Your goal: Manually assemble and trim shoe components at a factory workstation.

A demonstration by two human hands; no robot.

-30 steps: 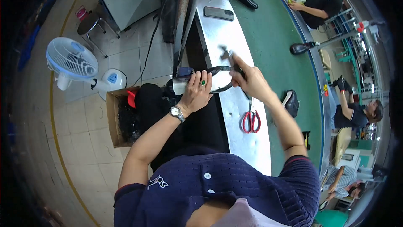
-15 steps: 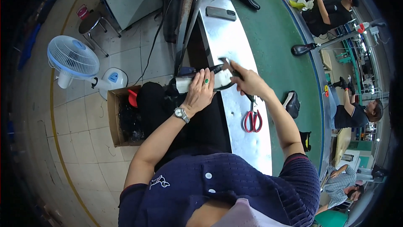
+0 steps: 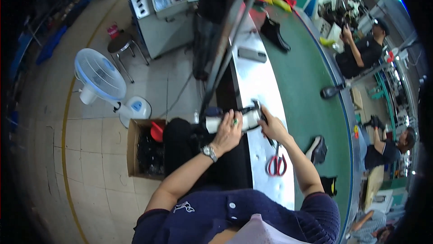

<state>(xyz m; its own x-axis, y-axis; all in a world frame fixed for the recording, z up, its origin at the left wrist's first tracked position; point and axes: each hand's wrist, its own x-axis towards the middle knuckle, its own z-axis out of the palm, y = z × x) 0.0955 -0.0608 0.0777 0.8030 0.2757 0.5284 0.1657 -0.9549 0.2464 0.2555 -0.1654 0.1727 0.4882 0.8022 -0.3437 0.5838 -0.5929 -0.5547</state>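
Observation:
My left hand [image 3: 229, 132], with a green ring and a wristwatch, presses down on a black and white shoe piece [image 3: 232, 120] at the near edge of the white work table [image 3: 257, 81]. My right hand [image 3: 272, 126] grips a dark-handled tool [image 3: 259, 107] held against the right end of that shoe piece. Red-handled scissors [image 3: 276, 162] lie on the table just below my right wrist. My forearms hide part of the shoe piece.
A green conveyor belt [image 3: 306, 90] runs to the right of the table, carrying black shoes [image 3: 318, 149] and a boot [image 3: 275, 34]. Other people work across the belt. A cardboard box [image 3: 144, 153], a floor fan [image 3: 101, 77] and a stool [image 3: 121, 45] stand on my left.
Both hands stay on the shoe piece. My right hand with the tool has shifted slightly along its right end. The view has tilted a little.

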